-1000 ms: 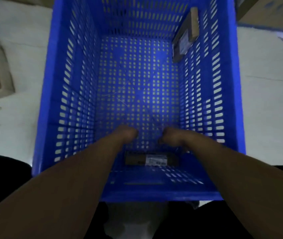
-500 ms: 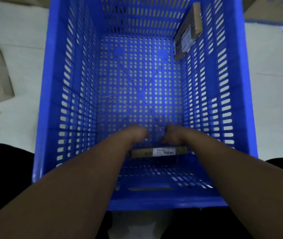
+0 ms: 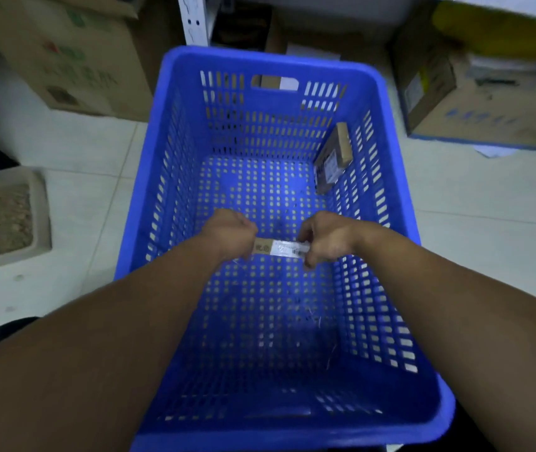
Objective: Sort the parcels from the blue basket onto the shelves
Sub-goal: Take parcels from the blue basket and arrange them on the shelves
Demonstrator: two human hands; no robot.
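Lifted from its spot low against the near wall, the parcel had come up off the basket floor and hung edge-on between both hands, about over the middle of the basket. Its white label faced the camera. The left hand was clamped on its left end, fingers curled under and mostly hidden behind the knuckles. The right hand pinched its right end, with the thumb over the label's edge. Both hands had moved away from the body and risen with it. The forearms reached in over the near rim.

A second parcel had not shifted: it leaned upright against the right wall, near the far corner. Nothing else showed on the mesh floor except a few thin strands.

The view had also tipped up. Where only floor and basket showed a second ago, a white shelf post now stood just beyond the far rim, with a cardboard box to its left and another box at the right. A pale tray of grainy stuff sat on the tiles, left of the basket.

By my reading, the pick was made and the carry to the shelves was starting. One parcel remained to fetch, so the sort looked nearly finished. The grip was on the ends only, so the thin piece might twist as it cleared the rim.
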